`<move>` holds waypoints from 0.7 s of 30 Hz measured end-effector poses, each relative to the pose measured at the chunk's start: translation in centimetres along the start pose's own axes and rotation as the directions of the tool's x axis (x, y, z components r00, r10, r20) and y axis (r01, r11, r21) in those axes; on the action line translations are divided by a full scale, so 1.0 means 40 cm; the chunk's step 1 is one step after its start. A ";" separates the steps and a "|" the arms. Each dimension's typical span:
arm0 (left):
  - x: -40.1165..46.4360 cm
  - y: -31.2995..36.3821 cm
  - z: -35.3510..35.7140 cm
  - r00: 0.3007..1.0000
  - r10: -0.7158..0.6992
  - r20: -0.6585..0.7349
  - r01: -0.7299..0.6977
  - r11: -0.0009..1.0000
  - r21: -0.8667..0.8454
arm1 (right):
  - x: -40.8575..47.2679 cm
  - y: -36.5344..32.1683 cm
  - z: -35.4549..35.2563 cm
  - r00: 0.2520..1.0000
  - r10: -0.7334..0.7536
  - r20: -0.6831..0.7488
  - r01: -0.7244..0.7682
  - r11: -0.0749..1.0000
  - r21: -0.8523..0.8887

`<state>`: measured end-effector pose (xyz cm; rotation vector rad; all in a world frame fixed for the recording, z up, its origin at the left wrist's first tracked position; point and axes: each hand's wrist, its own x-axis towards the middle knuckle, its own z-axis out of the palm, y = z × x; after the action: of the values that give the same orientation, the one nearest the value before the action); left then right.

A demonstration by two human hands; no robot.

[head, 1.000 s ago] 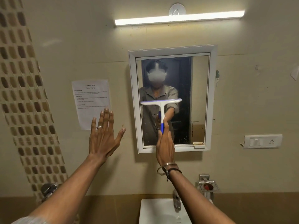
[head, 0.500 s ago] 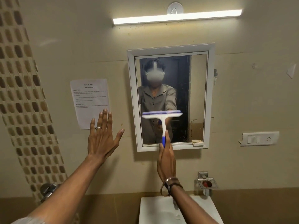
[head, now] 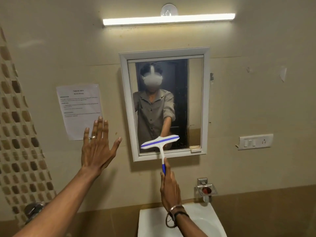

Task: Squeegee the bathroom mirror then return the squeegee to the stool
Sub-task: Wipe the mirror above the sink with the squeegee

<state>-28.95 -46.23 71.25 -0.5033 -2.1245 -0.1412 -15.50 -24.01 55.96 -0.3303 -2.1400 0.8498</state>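
From the head camera, we face a white-framed mirror (head: 164,53) at the centre of a beige bathroom wall. Our right hand (head: 170,187), lower centre of the frame, has its fingers wrapped around the blue handle of a white squeegee (head: 160,142). Its blade sits tilted, right end higher, over the mirror's lower edge. Our left hand (head: 96,150), centre left, is raised with fingers spread and holds nothing, overlapping a printed sheet (head: 79,106) taped to the wall. A white sink (head: 210,218) lies at the bottom edge.
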 end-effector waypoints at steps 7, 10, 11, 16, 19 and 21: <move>-0.010 0.003 0.011 1.000 -0.008 0.016 0.008 1.000 -0.002 | 0.183 -0.071 -0.167 0.974 0.007 -0.228 0.037 0.982 0.186; -0.005 0.013 0.013 1.000 -0.009 0.029 0.009 1.000 -0.011 | 0.257 -0.060 -0.216 0.963 0.017 -0.270 0.003 0.997 0.073; -0.002 0.019 0.014 1.000 -0.004 0.029 0.005 1.000 -0.015 | 0.257 -0.046 -0.219 0.965 0.015 -0.261 0.001 0.998 0.062; 0.007 0.050 0.015 1.000 0.025 0.010 -0.025 1.000 -0.014 | 0.153 0.059 -0.183 0.985 0.038 -0.167 -0.021 0.995 0.102; 0.015 0.064 0.013 0.999 0.036 0.008 -0.035 0.999 -0.020 | 0.100 0.107 -0.170 0.989 0.081 -0.124 -0.070 0.994 0.086; 0.016 0.069 0.011 0.999 0.039 0.009 -0.039 0.999 -0.025 | 0.088 0.111 -0.174 0.989 0.102 -0.103 -0.089 0.988 0.130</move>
<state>-28.49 -43.38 71.28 -0.5606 -2.1234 -0.1439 -12.73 -15.78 58.24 -0.4080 -1.9726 0.9936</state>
